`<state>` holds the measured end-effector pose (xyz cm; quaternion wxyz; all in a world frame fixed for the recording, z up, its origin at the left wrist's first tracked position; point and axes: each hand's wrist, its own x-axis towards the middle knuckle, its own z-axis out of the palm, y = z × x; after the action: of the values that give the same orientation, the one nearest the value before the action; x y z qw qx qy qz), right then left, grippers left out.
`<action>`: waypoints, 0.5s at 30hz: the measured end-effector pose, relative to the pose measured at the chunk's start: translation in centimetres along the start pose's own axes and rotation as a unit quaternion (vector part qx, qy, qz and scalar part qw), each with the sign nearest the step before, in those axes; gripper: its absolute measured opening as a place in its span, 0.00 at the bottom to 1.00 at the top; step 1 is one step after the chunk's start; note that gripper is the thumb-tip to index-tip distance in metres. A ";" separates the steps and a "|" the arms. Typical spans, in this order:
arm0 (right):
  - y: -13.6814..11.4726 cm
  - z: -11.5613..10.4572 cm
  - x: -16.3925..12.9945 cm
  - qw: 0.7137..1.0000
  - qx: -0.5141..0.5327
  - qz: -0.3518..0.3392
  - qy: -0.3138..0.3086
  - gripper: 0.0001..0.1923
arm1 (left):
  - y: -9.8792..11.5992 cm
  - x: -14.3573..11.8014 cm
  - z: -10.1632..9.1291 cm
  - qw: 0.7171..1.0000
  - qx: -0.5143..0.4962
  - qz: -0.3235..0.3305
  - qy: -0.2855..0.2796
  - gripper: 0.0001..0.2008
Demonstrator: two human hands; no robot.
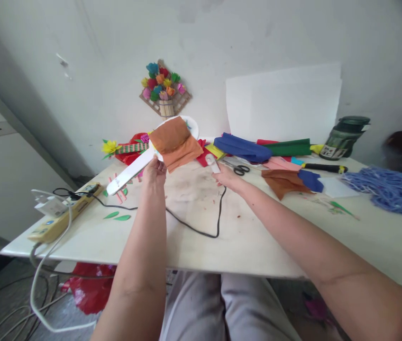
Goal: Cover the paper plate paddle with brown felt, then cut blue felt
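And here the left hand (155,171) pinches the white board (130,173) up over the table (194,253), brown cloth (174,142) draped across its wide end. Over on the other side, the right hand (227,178) is wrapped around a white tool (213,164), just beside the scissors (242,170), while a black cord (194,229) loops across the tabletop between the two forearms!

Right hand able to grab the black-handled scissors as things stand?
Probably not yet: the right hand already holds a white tool, though the scissors lie close beside that hand, handles uncovered.
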<state>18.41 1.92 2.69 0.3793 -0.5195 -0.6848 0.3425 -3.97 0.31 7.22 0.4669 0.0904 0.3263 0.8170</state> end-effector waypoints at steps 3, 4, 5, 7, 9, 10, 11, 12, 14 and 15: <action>-1.0 1.5 0.7 0.985 -0.160 -0.056 -0.004 0.22 | 1.0 0.1 0.4 1.000 0.021 0.000 -0.004 0.05; -1.3 2.0 0.8 0.976 -0.205 -0.070 -0.007 0.21 | 1.2 0.2 0.4 1.000 0.030 0.001 -0.006 0.05; -1.6 2.5 0.9 0.967 -0.241 -0.081 -0.012 0.20 | 1.3 0.2 0.3 0.999 0.039 0.003 -0.007 0.05; -2.3 3.7 0.9 0.953 -0.288 -0.091 -0.024 0.19 | 1.4 0.3 0.0 0.998 0.055 0.005 -0.008 0.05; -3.1 5.0 0.9 0.948 -0.306 -0.081 -0.033 0.18 | 1.6 0.4 -0.5 0.998 0.058 0.008 -0.003 0.05; -3.4 5.7 0.9 0.948 -0.307 -0.072 -0.034 0.18 | 1.7 0.4 -0.7 0.998 0.057 0.010 0.000 0.05; -3.8 6.4 1.0 0.950 -0.304 -0.062 -0.033 0.18 | 1.8 0.4 -0.9 0.998 0.055 0.014 0.005 0.05; -4.2 7.0 1.1 0.954 -0.295 -0.049 -0.029 0.17 | 2.0 0.4 -1.2 0.998 0.055 0.016 0.010 0.05; -4.9 8.4 1.6 0.971 -0.238 -0.007 -0.013 0.15 | 2.3 0.4 -1.6 0.998 0.053 0.022 0.017 0.05; -5.2 9.2 2.0 0.982 -0.185 0.023 -0.003 0.14 | 2.4 0.5 -1.8 0.998 0.052 0.024 0.021 0.05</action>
<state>7.69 1.95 3.13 0.2668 -0.5953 -0.7255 0.2194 -6.75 -0.97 7.26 0.4347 0.1056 0.3753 0.8118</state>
